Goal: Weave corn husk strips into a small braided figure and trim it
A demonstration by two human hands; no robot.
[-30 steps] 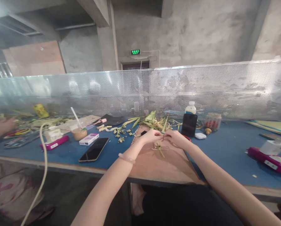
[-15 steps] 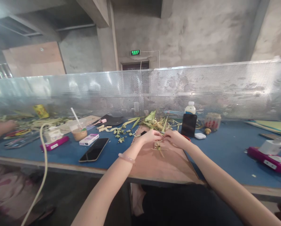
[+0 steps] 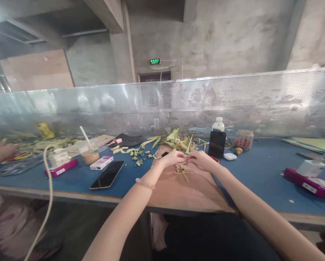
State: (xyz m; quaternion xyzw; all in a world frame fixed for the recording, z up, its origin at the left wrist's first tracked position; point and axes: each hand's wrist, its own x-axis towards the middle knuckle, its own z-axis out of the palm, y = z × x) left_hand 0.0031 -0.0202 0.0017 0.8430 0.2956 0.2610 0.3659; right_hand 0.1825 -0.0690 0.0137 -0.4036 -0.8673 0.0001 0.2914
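Observation:
My left hand [image 3: 172, 158] and my right hand [image 3: 201, 159] meet fingertip to fingertip over a brown board [image 3: 184, 188] on the blue table [image 3: 255, 174]. Both hands pinch a small pale green woven leaf piece [image 3: 182, 168] whose loose strips hang down onto the board. A pale bracelet [image 3: 145, 183] circles my left wrist. A heap of green and yellow leaf strips [image 3: 176, 140] lies just beyond my hands.
A dark phone [image 3: 107, 174] lies left of the board, beside a small box [image 3: 101, 162] and a cup with a straw [image 3: 89, 154]. An upright phone [image 3: 217, 144], a bottle [image 3: 218, 125] and a jar [image 3: 243, 139] stand behind. Pink devices [image 3: 311, 179] sit right. Another person's hand [image 3: 0, 150] works far left.
My hands stay pinched together on the leaf piece with only small finger movements. The view has shifted slightly.

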